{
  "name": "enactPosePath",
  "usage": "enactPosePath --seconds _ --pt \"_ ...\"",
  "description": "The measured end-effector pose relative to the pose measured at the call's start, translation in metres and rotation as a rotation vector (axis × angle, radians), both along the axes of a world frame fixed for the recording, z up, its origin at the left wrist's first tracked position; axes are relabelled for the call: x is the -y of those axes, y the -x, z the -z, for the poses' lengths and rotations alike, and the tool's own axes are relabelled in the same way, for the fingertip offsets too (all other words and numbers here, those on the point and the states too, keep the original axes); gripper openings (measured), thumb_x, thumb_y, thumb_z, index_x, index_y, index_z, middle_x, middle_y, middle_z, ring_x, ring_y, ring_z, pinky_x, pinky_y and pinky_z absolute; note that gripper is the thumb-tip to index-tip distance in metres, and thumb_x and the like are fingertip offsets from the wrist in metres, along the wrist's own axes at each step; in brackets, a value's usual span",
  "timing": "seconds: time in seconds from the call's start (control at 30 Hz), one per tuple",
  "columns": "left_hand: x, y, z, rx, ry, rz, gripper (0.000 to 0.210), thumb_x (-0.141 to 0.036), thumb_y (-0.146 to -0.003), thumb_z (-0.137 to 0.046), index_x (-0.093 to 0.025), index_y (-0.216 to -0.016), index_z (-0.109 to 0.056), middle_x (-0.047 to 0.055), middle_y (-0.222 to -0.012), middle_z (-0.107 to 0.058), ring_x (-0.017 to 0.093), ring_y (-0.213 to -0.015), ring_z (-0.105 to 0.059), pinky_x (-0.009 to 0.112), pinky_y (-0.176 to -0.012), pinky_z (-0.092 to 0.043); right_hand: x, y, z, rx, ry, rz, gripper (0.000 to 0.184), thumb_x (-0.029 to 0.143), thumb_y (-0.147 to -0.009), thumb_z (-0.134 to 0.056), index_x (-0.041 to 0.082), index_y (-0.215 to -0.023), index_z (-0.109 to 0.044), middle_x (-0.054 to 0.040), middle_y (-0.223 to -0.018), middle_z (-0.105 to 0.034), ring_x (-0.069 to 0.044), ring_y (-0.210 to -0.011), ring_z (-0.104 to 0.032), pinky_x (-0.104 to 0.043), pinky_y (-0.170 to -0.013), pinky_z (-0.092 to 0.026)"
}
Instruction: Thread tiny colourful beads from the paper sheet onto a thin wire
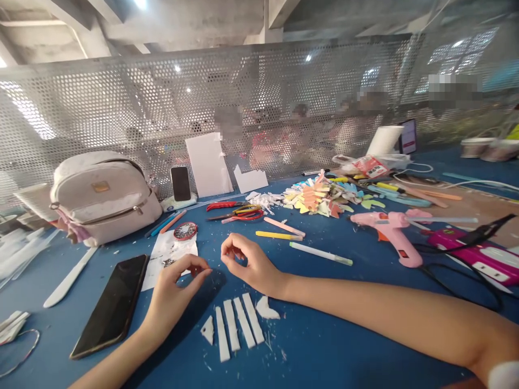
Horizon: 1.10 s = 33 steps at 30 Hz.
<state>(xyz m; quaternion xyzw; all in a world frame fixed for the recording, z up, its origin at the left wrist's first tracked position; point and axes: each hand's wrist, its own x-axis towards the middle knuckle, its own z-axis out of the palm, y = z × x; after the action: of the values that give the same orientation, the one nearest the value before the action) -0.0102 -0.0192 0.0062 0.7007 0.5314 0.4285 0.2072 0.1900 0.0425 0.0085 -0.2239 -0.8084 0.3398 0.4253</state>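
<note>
My left hand [180,286] is closed in a loose pinch, thumb and index tips nearly together, beside a white paper sheet [152,267]. My right hand [253,265] faces it with curled fingers and the thumb near the index finger. Whatever either may hold is hidden or too small to make out. Just below them, several white foam strips [231,326] lie side by side on the blue table. A pointed foam scrap [208,330] is at their left, a curved foam piece [267,308] at their right. Tiny white crumbs are scattered around.
At left lie a black phone [111,305] and a white plastic knife [71,278], before a pale backpack [105,197]. Markers [320,253], scissors [243,212] and a heap of paper scraps [320,197] are beyond my hands. A pink glue gun [389,229] and magenta power strip [474,251] are right.
</note>
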Motion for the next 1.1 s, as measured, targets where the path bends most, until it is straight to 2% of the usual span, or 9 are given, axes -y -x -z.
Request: enactPosePath --seconds 0.4,0.7,1.1 --pt "0.009 0.000 0.001 -0.010 -0.154 -0.031 0.005 -0.021 -0.083 -0.069 -0.021 -0.085 -0.065 -0.001 -0.078 -0.069 0.017 -0.072 -0.061 0.028 -0.071 -0.049 0.005 -0.001 -0.001 0.074 -0.149 -0.066 0.008 0.018 -0.088 -0.055 0.022 -0.082 -0.051 0.0013 -0.075 -0.049 -0.016 -0.072 -0.048 -0.029 -0.071 -0.039" --pt "0.011 0.001 0.002 -0.010 -0.170 0.005 0.007 -0.019 -0.085 -0.069 -0.023 -0.089 -0.065 -0.001 -0.082 -0.070 0.016 -0.076 -0.062 0.027 -0.073 -0.050 0.005 -0.002 -0.001 0.080 -0.150 -0.070 0.007 0.017 -0.086 -0.056 0.022 -0.082 -0.052 0.0016 -0.073 -0.048 -0.016 -0.072 -0.048 -0.028 -0.069 -0.040" --pt "0.013 -0.001 -0.001 -0.037 -0.183 -0.011 0.008 -0.019 -0.084 -0.069 -0.023 -0.090 -0.065 -0.002 -0.081 -0.071 0.016 -0.073 -0.063 0.027 -0.073 -0.050 0.006 -0.003 -0.001 0.061 -0.165 -0.090 0.008 0.015 -0.086 -0.056 0.021 -0.083 -0.052 0.0019 -0.075 -0.048 -0.015 -0.072 -0.047 -0.029 -0.071 -0.039"
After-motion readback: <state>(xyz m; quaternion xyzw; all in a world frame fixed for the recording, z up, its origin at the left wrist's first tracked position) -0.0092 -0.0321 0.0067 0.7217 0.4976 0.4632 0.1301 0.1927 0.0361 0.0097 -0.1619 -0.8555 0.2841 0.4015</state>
